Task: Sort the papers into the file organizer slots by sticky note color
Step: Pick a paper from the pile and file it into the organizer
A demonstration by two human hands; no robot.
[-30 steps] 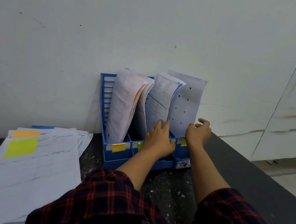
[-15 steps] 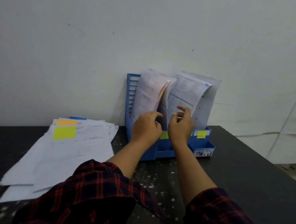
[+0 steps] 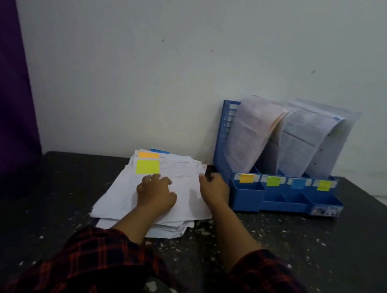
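Dark speckled tabletop carries the loose white paper stack at nine o'clock from the blue plastic file organizer, left hand fingers spread pinning it while right hand fingers pinch its top sheet's edge, likely to lift it.

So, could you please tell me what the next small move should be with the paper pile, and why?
Probably lift the top sheet off the pile: the left hand rests flat on it and the right hand is at its edge. Its sticky note looks yellow, matching the yellow tag on the organizer.
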